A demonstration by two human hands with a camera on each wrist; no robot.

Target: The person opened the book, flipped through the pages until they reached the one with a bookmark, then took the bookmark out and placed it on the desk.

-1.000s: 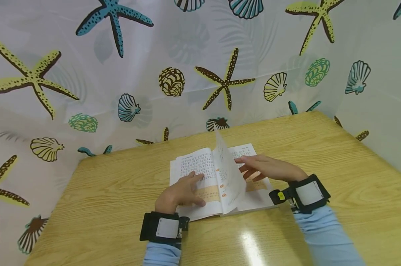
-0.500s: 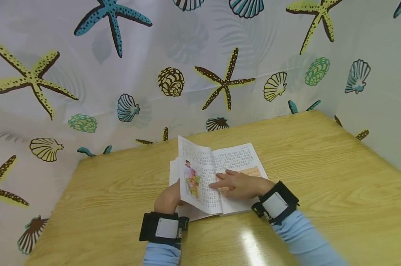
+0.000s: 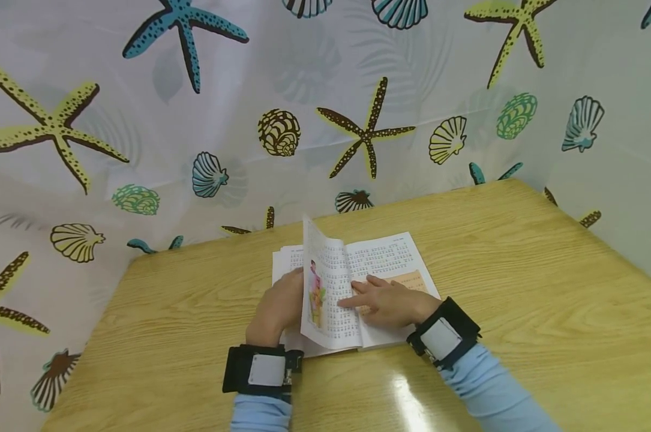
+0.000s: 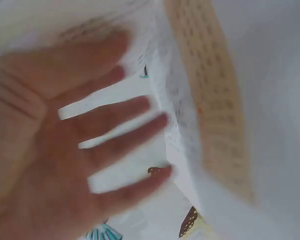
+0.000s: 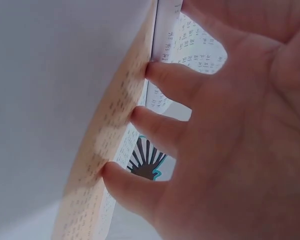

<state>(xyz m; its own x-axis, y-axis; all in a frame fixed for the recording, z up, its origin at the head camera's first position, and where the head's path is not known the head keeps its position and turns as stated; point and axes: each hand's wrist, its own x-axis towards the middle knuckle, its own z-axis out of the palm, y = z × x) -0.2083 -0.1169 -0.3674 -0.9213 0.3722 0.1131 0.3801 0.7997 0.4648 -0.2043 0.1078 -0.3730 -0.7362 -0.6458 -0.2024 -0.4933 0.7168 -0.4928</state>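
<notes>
An open book (image 3: 381, 255) of printed text lies on the table. One page (image 3: 336, 288) with a coloured picture stands raised, curving up from the spine on the left half. My left hand (image 3: 275, 309) is at the left side of that page, its fingertips hidden behind it in the head view. In the left wrist view the left hand (image 4: 85, 135) has its fingers spread and extended, slightly blurred, with nothing between them. My right hand (image 3: 390, 302) rests on the right page near the spine. The right wrist view shows the right hand's fingertips (image 5: 135, 114) touching the paper.
The book lies on a light wooden table (image 3: 195, 312), whose far edge meets a white curtain (image 3: 239, 108) printed with starfish and shells. Each wrist wears a black strap (image 3: 446, 336) with a small camera.
The right hand has swung the upright page leftward over the spine, then settled on the right page. The left hand has moved up slightly at the page's left side; the page stands a little steeper.
</notes>
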